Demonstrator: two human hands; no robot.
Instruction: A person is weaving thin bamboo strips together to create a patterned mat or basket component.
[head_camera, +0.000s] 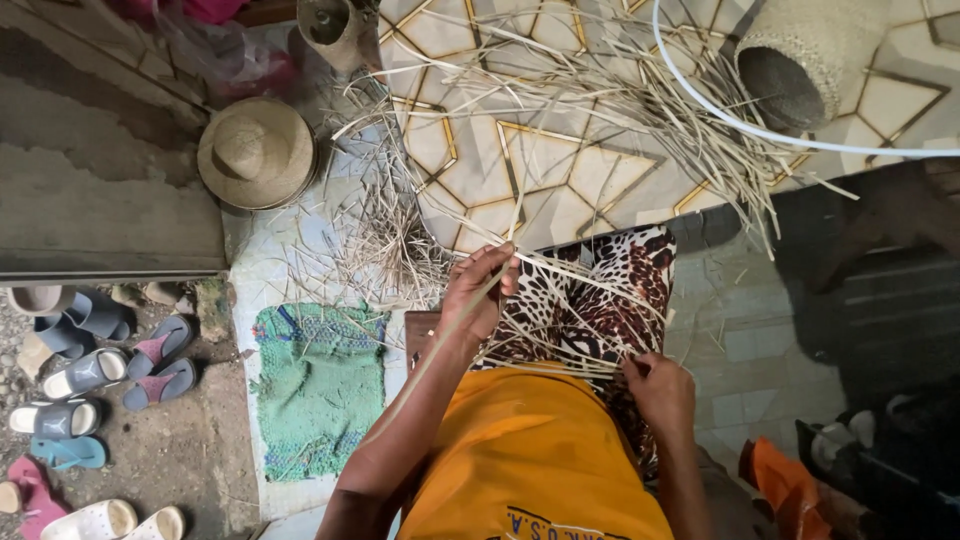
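Strips (560, 340) lie across the lap on the patterned cloth (620, 290); right hand (658, 385) grip pinched shut on their near ends; left hand (478, 290) grip closed round one long strip, drawn taut; judgement: keep tension even, right pinch fixed. Room: green mat (318, 385) left, clear of elbow; loose straw (600, 100), hat (256, 152), basket (800, 60) far ahead on tiled floor (540, 170).
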